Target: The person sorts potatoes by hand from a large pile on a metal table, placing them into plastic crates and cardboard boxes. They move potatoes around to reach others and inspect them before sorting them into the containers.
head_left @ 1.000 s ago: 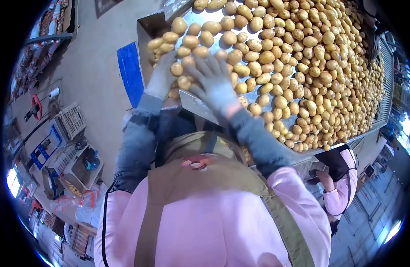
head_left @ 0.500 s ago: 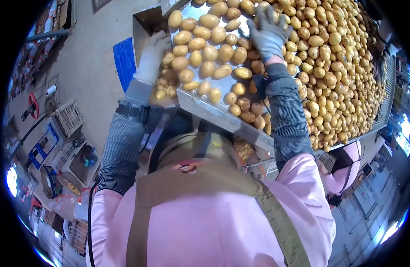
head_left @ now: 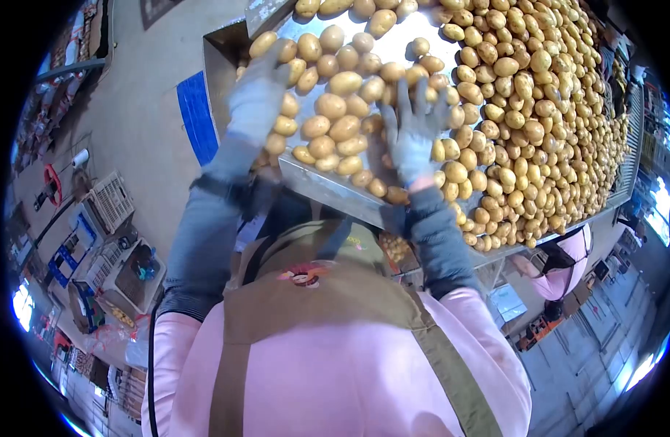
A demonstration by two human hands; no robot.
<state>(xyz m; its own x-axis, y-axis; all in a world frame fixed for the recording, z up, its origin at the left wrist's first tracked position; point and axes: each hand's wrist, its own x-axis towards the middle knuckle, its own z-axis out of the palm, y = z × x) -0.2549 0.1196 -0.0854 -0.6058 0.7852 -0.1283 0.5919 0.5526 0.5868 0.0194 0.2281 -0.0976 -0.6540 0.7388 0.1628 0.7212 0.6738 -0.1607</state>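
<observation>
My left hand, in a grey-white glove, is over the left edge of the metal sorting table. It is blurred, but its fingers look stretched out beside several potatoes. On the table surface, my right hand is in a similar glove, its fingers spread and pointing away from me. Potatoes lie on both sides of it, and some are partly hidden under its fingers. Neither hand shows a potato gripped in it.
A large heap of potatoes covers the table's right side. Beyond the left edge is a metal chute with a blue panel. Crates stand on the floor at left. Another person in pink is at right.
My right hand has moved toward me and left, its fingers now spread. My left hand has shifted from the chute onto the table edge. Potatoes have bunched together between my hands.
</observation>
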